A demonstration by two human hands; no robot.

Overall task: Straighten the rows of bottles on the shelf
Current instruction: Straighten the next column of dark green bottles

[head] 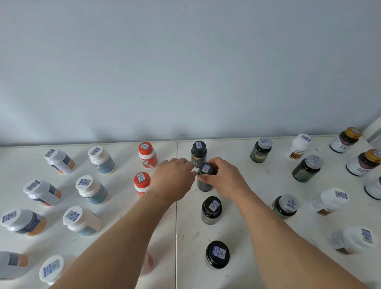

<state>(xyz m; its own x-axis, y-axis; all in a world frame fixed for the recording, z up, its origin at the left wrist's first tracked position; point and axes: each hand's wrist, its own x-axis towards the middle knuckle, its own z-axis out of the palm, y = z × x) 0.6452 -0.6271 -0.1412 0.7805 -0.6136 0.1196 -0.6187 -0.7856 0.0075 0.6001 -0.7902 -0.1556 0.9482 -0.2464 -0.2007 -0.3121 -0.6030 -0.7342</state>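
White shelf (244, 230), seam down the middle; bottles stand on it in columns, all capped, contents not visible. Landmark: the held dark bottle (205, 176).

Nearest, in line below the held dark bottle: black-capped bottle (217, 254), then a second black-capped bottle (211, 209), both upright, well apart from each other. Open shelf lies either side of this column, up to the grey-capped green bottles (285, 205) on its right and the red-capped bottles (142, 183) on its left. Further left: white-capped bottles with blue labels (91, 189), then with orange labels (42, 193), some tilted by the lens or truly leaning; cannot tell which.

Right hand (225, 178): fingers curled round the held dark bottle near its cap, gripping it. Left hand (172, 178): fingertips (192, 173) reach the bottle's left side; grip or mere touch, cannot tell.

Just behind: another dark bottle (198, 152), upright, near the shelf's back edge by the wall (181, 67).
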